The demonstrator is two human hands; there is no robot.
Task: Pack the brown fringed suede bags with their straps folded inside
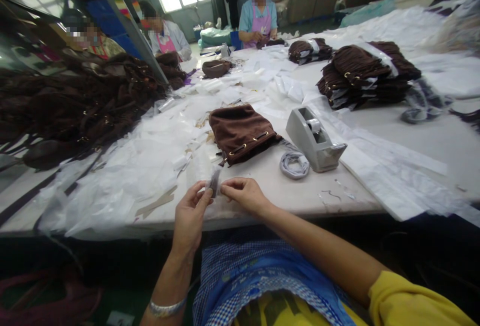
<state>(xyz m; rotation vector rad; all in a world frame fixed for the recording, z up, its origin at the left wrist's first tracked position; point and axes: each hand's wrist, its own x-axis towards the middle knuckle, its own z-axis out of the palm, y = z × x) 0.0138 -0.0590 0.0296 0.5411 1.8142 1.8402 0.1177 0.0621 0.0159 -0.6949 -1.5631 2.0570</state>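
Note:
Between my hands, near the table's front edge, is a small dark piece wrapped in clear plastic (pixel 214 182). My left hand (pixel 195 206) pinches it between thumb and fingers. My right hand (pixel 242 193) has its thumb and fingertips pressed together at the piece's right side; whether they grip its clear film is hard to make out. Just beyond lies a brown drawstring bag (pixel 243 133) with gold eyelets. To its right stand a grey tape dispenser (pixel 315 141) and a coiled strap in plastic wrap (pixel 294 165).
Loose clear plastic bags (pixel 123 176) cover the table's left and middle. A heap of brown bags (pixel 71 106) rises at left beside a metal post (pixel 131 23). Stacked brown bags (pixel 367 68) sit at right, near white sheets (pixel 397 166). Co-workers sit across the table.

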